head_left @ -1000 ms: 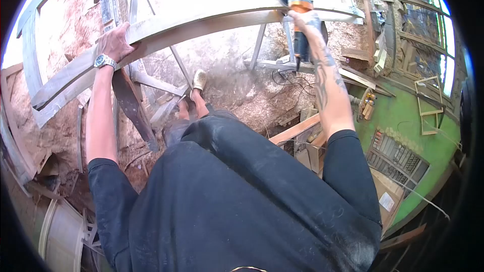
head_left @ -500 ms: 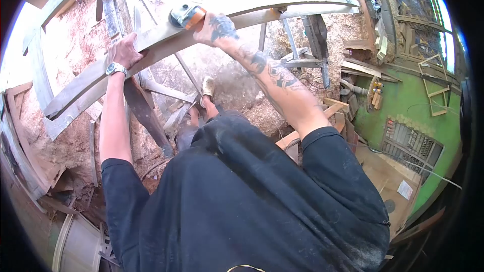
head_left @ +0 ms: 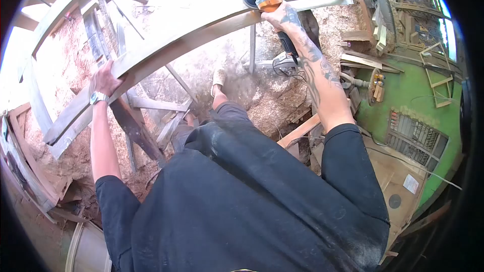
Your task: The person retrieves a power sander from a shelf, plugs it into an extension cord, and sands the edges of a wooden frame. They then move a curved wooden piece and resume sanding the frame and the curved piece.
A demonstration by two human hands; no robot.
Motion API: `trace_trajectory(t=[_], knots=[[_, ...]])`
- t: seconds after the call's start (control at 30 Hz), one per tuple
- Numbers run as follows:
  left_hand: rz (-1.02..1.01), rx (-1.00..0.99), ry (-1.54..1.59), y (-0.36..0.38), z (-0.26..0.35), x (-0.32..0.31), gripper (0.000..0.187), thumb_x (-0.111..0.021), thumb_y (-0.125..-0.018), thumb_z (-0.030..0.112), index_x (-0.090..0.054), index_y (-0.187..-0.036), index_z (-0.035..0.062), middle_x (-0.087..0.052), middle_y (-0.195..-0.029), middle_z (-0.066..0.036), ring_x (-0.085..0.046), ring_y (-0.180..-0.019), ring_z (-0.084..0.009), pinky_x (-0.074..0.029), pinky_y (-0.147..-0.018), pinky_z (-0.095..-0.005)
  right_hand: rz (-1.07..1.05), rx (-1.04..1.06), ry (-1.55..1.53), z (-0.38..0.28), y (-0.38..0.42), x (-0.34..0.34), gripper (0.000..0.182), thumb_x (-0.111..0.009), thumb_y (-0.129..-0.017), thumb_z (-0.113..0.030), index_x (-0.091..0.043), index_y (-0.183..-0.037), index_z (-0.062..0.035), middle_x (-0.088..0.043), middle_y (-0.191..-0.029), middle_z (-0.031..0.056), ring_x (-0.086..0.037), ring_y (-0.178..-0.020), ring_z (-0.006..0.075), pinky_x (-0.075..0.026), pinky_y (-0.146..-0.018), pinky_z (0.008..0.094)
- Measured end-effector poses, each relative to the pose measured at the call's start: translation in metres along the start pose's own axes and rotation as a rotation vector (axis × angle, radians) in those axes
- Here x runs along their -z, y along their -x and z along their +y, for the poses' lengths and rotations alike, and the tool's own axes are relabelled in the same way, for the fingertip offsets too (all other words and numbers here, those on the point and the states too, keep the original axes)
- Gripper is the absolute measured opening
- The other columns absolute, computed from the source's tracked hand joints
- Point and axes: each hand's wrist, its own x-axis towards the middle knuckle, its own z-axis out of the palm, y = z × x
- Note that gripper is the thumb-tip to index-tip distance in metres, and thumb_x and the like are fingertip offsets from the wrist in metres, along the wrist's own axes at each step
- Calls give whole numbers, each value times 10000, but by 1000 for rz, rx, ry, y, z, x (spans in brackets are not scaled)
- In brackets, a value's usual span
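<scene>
A long, slightly curved wooden beam (head_left: 194,43) runs across in front of me from lower left to upper right. My left hand (head_left: 105,79), with a watch at the wrist, is closed over the beam near its left end. In my right hand (head_left: 279,17) is an angle grinder (head_left: 269,3) with an orange and silver head and a dark disc. The grinder sits at the beam's upper edge, towards its right end. Its black body hangs below my wrist with a cord. Glare hides whether the disc touches the wood.
Dark timber supports (head_left: 133,121) stand under the beam. Another curved beam (head_left: 63,17) lies at upper left. Wood shavings (head_left: 275,88) cover the ground around my feet. Offcuts (head_left: 363,61) lie to the right, beside a green floor (head_left: 383,108) and a plywood sheet (head_left: 383,174).
My right hand has moved the grinder right and up along the beam. My left hand shifted slightly left and down, still holding the beam. One foot has stepped slightly right.
</scene>
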Motion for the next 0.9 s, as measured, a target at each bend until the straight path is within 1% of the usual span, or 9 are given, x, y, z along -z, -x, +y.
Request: trace_trajectory(t=[0.1, 0.2, 0.23, 0.4, 0.5, 0.6, 0.67, 0.73, 0.9], knots=[[54, -23, 18, 2, 8, 5, 618, -845, -715, 444, -638, -1205, 131, -732, -1019, -192, -711, -946, -398, -573, -805, -503, 31, -94, 31, 42, -31, 10, 710, -836, -665, -482, -715, -1152, 21, -734, -1116, 270, -729, -1065, 352, -582, -921, 409], [94, -69, -48, 1, 3, 0, 630, -863, -701, 471, -633, -1171, 121, -716, -997, -177, -696, -952, -386, -557, -822, -495, -176, -258, -92, 68, -38, 68, 705, -852, -690, -499, -723, -1149, 20, -751, -1061, 250, -743, -1023, 335, -590, -890, 405], [116, -90, -21, 0, 2, -3, 631, -875, -692, 479, -630, -1146, 117, -703, -983, -167, -688, -954, -386, -553, -828, -492, 9, -130, 88, 103, -56, 52, 718, -867, -702, -526, -729, -1135, 31, -771, -950, 203, -761, -930, 313, -603, -826, 393], [-34, -143, 38, -19, -1, -19, 727, -914, -655, 418, -615, -1205, 47, -692, -1096, -216, -667, -1057, -403, -532, -942, -486, -79, -86, -131, 139, -71, 82, 643, -840, -734, -510, -742, -1164, -41, -763, -1037, 218, -753, -999, 322, -590, -898, 404], [34, -281, 41, -50, 129, 18, 829, -879, -693, 532, -608, -1251, -19, -692, -1107, -228, -658, -1069, -400, -503, -970, -491, -8, -104, -100, 123, -68, 65, 566, -803, -763, -503, -763, -1120, -66, -761, -1086, 213, -747, -1036, 324, -588, -920, 398], [70, -334, 157, -91, 236, 23, 840, -873, -702, 587, -633, -1203, -43, -702, -1065, -225, -688, -963, -390, -544, -891, -461, -125, -24, -146, 79, -38, 49, 732, -787, -835, -473, -555, -1255, 80, -727, -999, 208, -748, -874, 290, -632, -769, 382], [102, -333, 208, -119, 273, 2, 855, -871, -707, 606, -619, -1173, -64, -697, -1056, -244, -684, -952, -407, -550, -869, -486, -249, 98, -141, 62, -33, 30, 731, -808, -810, -473, -564, -1252, 55, -737, -967, 170, -747, -806, 288, -642, -759, 379], [29, -276, 171, -131, 308, 7, 850, -869, -707, 594, -605, -1191, -52, -693, -1049, -252, -681, -955, -422, -551, -852, -498, -111, 160, -80, 42, -21, 27, 637, -736, -861, -461, -589, -1206, 54, -742, -937, 171, -744, -828, 288, -628, -725, 394], [58, -222, 131, -145, 322, -13, 663, -861, -705, 473, -598, -1141, 48, -690, -1010, -198, -687, -914, -410, -558, -795, -506, -166, 6, -128, 59, -43, 53, 688, -784, -824, -390, -535, -1249, 91, -729, -1005, 254, -749, -917, 353, -623, -836, 417]])
